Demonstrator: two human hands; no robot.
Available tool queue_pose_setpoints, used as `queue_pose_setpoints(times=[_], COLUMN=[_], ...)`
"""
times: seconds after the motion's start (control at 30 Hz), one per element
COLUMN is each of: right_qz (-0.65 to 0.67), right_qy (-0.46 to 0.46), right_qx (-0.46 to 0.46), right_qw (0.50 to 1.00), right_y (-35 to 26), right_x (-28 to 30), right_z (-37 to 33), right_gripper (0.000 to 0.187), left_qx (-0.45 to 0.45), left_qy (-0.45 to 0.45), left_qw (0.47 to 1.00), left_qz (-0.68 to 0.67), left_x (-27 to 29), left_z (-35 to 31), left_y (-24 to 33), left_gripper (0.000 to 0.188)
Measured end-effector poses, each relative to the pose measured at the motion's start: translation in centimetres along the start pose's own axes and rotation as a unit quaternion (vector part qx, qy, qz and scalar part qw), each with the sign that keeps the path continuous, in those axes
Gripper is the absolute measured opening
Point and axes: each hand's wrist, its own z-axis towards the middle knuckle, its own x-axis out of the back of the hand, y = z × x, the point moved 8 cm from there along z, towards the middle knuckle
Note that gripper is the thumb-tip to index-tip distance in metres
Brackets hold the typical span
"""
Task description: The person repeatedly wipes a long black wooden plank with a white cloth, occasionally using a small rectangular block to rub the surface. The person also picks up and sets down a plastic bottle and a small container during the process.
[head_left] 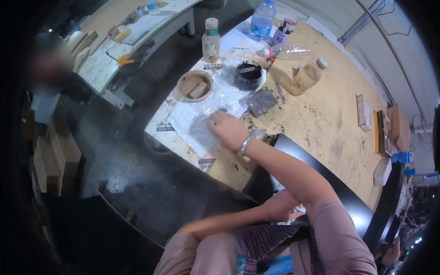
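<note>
The near edge of the table [330,119] runs diagonally below the person's right hand [225,129], with the dark floor [128,160] beyond it at left; the tan surface stretches away to the right. The right hand is over the plastic sheet [198,130], its fingers curled and tips down at the film; whether they pinch it cannot be told. The sheet spreads left of and beyond that hand.

The left hand [279,206] is bent low beneath the right forearm, by the black board [327,185], with a white wad [299,209] at its fingers; its grip is partly hidden.

Beyond the right hand stand a round wooden bowl [183,94] with a block [198,90] inside and a black tub [247,83]. A dark square [262,101] lies near, ahead and to the right; a capped bottle [308,79] lies farther off.
</note>
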Motion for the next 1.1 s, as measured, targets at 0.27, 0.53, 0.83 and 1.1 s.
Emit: queue_pose_setpoints(times=[0.27, 0.53, 0.83, 1.1], right_qz=[-0.163, -0.057, 0.634, 0.539], right_qy=[-0.100, 0.053, 0.226, 0.212], right_qx=[0.072, -0.021, -0.441, -0.431], right_qw=[0.979, 0.997, 0.594, 0.693], right_y=[-2.9, 0.8, 14.1, 8.5], right_x=[-3.4, 3.2, 8.5, 10.1], right_z=[2.8, 1.5, -17.0, -23.5], right_gripper=[0.011, 0.015, 0.008, 0.021], left_qx=[-0.037, -0.069, 0.048, 0.029], left_qy=[0.032, 0.045, 0.069, 0.508], left_qw=[0.999, 0.997, 0.990, 0.856], left_qz=[0.001, 0.003, -0.111, -0.093], left_x=[-1.8, -0.3, 0.2, 16.8], left_z=[-0.7, -0.4, -1.2, -18.4], left_y=[-2.1, -0.6, -1.1, 2.0], left_gripper=[0.025, 0.040, 0.037, 0.042])
